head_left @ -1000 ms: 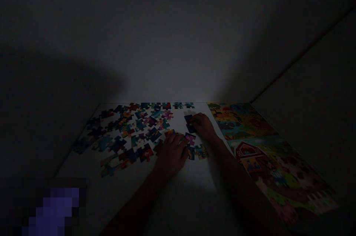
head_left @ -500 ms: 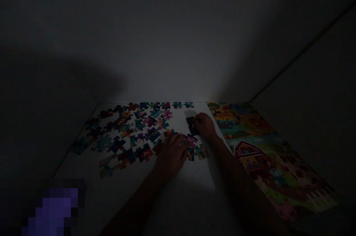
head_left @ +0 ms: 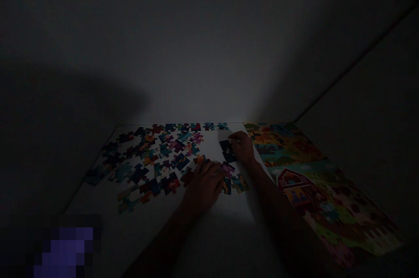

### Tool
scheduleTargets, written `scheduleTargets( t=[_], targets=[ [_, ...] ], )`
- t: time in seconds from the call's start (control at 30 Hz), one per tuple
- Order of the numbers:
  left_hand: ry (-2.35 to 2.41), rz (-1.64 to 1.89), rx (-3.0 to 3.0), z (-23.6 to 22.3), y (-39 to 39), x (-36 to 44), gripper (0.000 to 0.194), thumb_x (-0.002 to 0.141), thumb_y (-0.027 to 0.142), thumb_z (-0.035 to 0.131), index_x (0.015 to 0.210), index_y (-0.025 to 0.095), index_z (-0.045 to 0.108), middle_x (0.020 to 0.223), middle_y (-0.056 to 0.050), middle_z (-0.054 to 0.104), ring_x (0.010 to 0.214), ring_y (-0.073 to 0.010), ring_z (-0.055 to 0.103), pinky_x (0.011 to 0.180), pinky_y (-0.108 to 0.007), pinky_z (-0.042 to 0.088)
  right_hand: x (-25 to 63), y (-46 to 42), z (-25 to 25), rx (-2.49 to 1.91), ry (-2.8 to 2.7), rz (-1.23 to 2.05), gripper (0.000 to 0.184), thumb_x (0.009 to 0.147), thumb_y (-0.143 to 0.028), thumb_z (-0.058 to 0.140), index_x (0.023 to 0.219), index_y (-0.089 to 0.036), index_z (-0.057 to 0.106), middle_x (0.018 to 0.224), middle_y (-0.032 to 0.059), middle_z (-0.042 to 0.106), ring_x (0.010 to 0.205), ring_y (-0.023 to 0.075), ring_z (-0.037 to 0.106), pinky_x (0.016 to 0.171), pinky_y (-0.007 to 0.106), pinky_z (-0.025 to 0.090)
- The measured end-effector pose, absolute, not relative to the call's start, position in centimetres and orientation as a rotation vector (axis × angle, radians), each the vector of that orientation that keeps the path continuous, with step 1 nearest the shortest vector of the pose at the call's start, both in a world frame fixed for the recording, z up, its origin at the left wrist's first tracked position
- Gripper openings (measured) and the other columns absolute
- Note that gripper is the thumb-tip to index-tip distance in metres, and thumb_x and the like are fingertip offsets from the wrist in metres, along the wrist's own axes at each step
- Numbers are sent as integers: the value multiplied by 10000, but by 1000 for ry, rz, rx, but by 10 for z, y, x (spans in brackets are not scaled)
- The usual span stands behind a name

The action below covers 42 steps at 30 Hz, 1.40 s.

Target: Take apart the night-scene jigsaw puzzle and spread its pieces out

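In dim light, my left hand (head_left: 203, 184) lies palm down on the white table (head_left: 209, 230), its fingers stretched out. Its fingertips reach an orange puzzle piece (head_left: 200, 159), and its thumb side is close to a purple puzzle piece (head_left: 227, 169) with a round eye-like mark. My right hand (head_left: 242, 149) is closed, thumb and forefinger bent together at the upper edge of some dark blue puzzle pieces (head_left: 228, 151). Whatever those fingers hold, if anything, is too dark to make out. Two more pieces, one yellow-patterned (head_left: 240, 183), lie below the purple one.
Many loose puzzle pieces (head_left: 163, 151) spread over the left half of the table. A row of pieces (head_left: 195, 127) runs along the back edge by the wall (head_left: 203, 60). At the right lie a savanna animal picture (head_left: 278, 142) and a farm picture (head_left: 327, 208) with a red barn.
My right fingers have shifted slightly up and right off the dark pieces, so more of them shows. My left hand stays put while the view tilts a little.
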<state>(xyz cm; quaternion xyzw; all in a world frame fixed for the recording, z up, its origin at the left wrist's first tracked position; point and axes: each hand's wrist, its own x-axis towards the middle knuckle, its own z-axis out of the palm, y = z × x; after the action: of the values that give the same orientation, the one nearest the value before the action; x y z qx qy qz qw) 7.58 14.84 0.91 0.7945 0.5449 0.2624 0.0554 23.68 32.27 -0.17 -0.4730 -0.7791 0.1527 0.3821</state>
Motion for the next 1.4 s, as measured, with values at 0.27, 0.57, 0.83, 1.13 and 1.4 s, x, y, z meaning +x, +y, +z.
scheduleTargets(
  t=[0.27, 0.57, 0.83, 1.13, 1.4],
  targets=[
    [1628, 757, 2404, 9, 148, 74, 347, 941, 135, 510, 1243, 250, 637, 1357, -50, 634, 1304, -225, 526, 1165, -505, 359, 219, 362, -9, -1282, -1981, 387, 385, 837, -248, 491, 1166, -171, 677, 1188, 129, 683, 1119, 272, 610, 1008, 438, 463],
    [1618, 711, 2414, 8, 148, 71, 454, 886, 67, 477, 1274, 251, 623, 1376, -63, 624, 1331, -222, 509, 1160, -502, 377, 218, 359, -14, -1341, -2176, 284, 322, 911, -302, 525, 1180, -267, 698, 1303, 66, 670, 1226, 276, 572, 1044, 484, 412],
    [1611, 663, 2419, 11, 148, 71, 510, 842, 33, 460, 1274, 253, 620, 1384, -66, 615, 1340, -231, 503, 1178, -524, 349, 215, 352, -4, -1341, -2241, 323, 309, 913, -295, 521, 1155, -236, 703, 1300, 81, 671, 1238, 299, 563, 1035, 513, 390],
    [1615, 708, 2416, 9, 146, 72, 454, 872, 48, 469, 1251, 236, 631, 1375, -63, 619, 1322, -232, 517, 1177, -509, 352, 214, 350, 1, -1296, -2281, 315, 281, 914, -286, 534, 1119, -225, 715, 1287, 91, 674, 1205, 300, 588, 1023, 508, 414],
    [1621, 707, 2394, 8, 148, 72, 424, 905, 73, 461, 1261, 235, 625, 1365, -60, 619, 1330, -221, 500, 1178, -499, 348, 182, 335, 8, -1138, -2483, 304, 503, 962, -417, 513, 1421, -212, 524, 1485, 119, 520, 1355, 295, 467, 1095, 495, 373]
  ],
)
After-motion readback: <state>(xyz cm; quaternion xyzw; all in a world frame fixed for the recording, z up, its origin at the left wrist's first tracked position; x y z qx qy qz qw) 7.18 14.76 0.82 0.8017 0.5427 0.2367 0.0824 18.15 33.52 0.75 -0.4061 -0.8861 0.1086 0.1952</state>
